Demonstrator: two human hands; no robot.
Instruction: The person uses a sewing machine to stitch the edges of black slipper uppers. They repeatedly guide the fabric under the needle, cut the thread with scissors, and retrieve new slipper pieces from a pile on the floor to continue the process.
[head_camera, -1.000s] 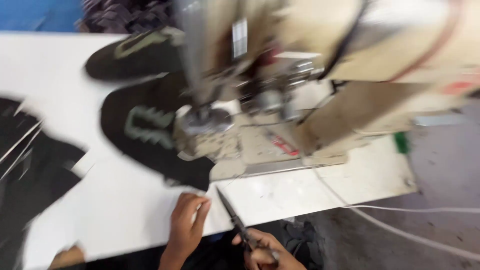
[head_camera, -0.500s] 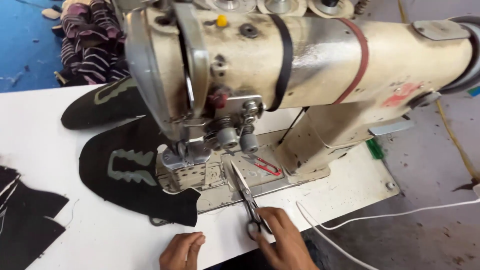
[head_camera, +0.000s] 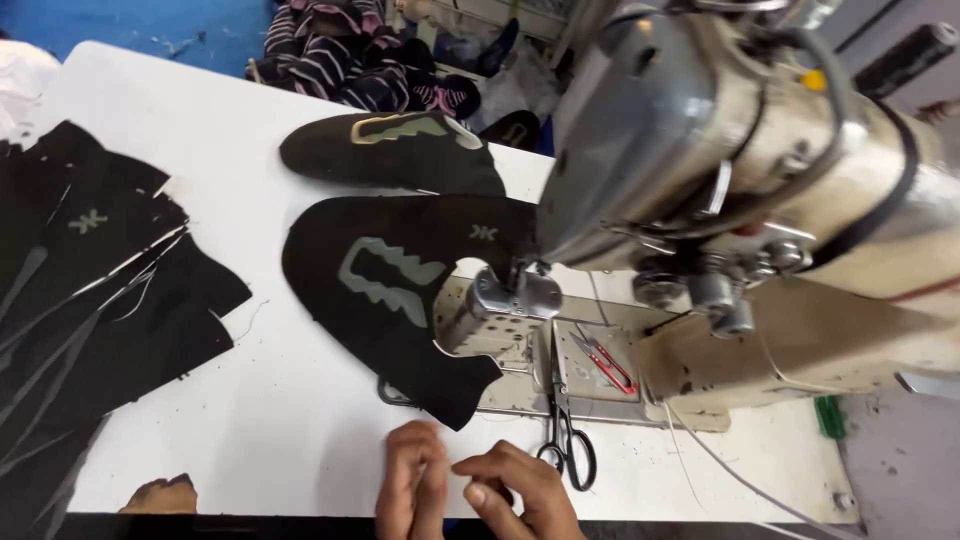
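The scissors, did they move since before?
Yes. The scissors left the right hand and now lie on the table, beside the sewing machine base.

The single head-worn view looks steeply down and forward from just above the near edge of the white worktable (head_camera: 250, 430), close enough that the cream and grey industrial sewing machine (head_camera: 760, 200) fills the upper right and runs out of frame. The left hand (head_camera: 412, 482) and right hand (head_camera: 520, 492) sit at the bottom edge, nearest the lens. Blue floor (head_camera: 150, 25) shows at top.
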